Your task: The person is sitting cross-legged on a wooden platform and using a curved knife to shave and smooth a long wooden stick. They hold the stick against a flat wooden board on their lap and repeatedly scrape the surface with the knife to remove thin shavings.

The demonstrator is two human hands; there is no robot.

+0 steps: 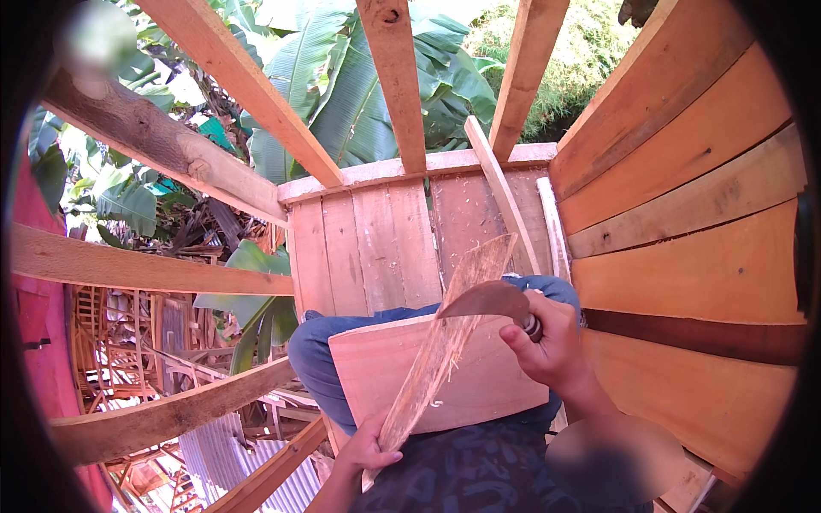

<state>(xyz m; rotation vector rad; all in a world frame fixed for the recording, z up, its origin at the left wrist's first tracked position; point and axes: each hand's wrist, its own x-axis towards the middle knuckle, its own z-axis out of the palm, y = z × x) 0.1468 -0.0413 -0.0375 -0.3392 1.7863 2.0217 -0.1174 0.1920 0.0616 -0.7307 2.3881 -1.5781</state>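
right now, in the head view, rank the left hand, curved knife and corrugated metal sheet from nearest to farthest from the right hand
1. Curved knife: held in the right hand.
2. Left hand: lower left, gripping the wood strip.
3. Corrugated metal sheet: farther off, at the lower left.

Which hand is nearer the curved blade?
Right. The right hand grips the handle beside the blade; the left hand is farther, holding the lower end of the wood strip.

Strip over board (on lap)
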